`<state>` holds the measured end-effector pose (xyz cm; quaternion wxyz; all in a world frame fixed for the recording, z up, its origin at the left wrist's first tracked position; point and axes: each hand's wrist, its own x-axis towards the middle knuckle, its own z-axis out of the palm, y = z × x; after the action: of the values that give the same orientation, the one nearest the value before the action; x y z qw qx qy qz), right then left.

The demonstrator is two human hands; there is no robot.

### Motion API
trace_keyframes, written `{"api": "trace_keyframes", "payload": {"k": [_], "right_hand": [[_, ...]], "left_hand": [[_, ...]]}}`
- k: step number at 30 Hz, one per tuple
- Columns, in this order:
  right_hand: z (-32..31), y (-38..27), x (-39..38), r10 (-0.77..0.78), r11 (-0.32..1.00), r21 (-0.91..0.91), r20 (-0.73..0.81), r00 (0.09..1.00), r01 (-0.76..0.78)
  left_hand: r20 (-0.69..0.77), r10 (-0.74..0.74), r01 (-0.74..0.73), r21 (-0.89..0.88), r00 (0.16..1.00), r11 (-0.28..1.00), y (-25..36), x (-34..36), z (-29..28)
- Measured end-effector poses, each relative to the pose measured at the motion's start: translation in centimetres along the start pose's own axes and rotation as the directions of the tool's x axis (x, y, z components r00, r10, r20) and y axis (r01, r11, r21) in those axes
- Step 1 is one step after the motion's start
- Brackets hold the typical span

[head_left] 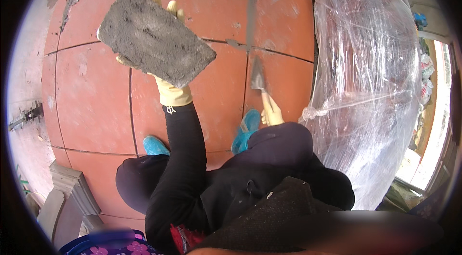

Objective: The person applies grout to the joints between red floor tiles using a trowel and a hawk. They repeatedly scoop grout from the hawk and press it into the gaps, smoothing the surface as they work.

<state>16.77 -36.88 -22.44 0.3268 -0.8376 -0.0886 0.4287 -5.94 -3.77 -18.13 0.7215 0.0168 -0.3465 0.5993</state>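
My left hand (pixel 174 92), in a pale yellow glove, is closed around a rectangular slab (pixel 154 38) from beneath. Rough grey mortar covers the slab's upper face, and pale edges show at its corners. Gloved fingertips stick out past its far edge; most of that hand is hidden under it. Lower and to the right, my right hand (pixel 273 111), gloved the same way, grips the handle of a pointed trowel (pixel 258 76). The trowel's grey-smeared blade points away from me, low over the red floor tiles (pixel 211 70).
Large red tiles have dark joints, with grey mortar (pixel 251 9) in one. Something bulky in clear plastic wrap (pixel 365 72) stands on the right. Stacked grey slabs (pixel 72 187) sit at lower left, near a blue flowered item (pixel 120 245). My blue shoes (pixel 248 127) rest on the tiles.
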Motion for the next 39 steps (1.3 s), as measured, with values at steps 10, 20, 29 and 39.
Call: {"api": "trace_keyframes", "payload": {"k": [10,20,29,39], "right_hand": [[-7.6,-13.4,22.2,-0.148,0.987,0.031,-0.208,0.967,0.158],[-2.4,-26.3,34.3,-0.284,0.946,-0.18,-0.061,0.957,0.269],[0.6,-33.8,39.3,-0.398,0.845,-0.389,0.001,0.917,0.367],[-1.5,-38.5,40.7,-0.439,0.619,-0.649,0.181,0.88,0.442]], "left_hand": [[-0.141,-0.045,0.069,0.169,0.989,0.983,2.1,-2.9,-1.6],[-0.386,0.041,0.097,0.333,0.922,0.938,4.0,-5.6,-1.9],[-0.425,0.09,0.053,0.313,0.9,0.948,5.6,-8.4,-1.8],[-0.437,0.117,0.048,0.349,0.892,0.936,4.8,-8.2,-1.0]]}}
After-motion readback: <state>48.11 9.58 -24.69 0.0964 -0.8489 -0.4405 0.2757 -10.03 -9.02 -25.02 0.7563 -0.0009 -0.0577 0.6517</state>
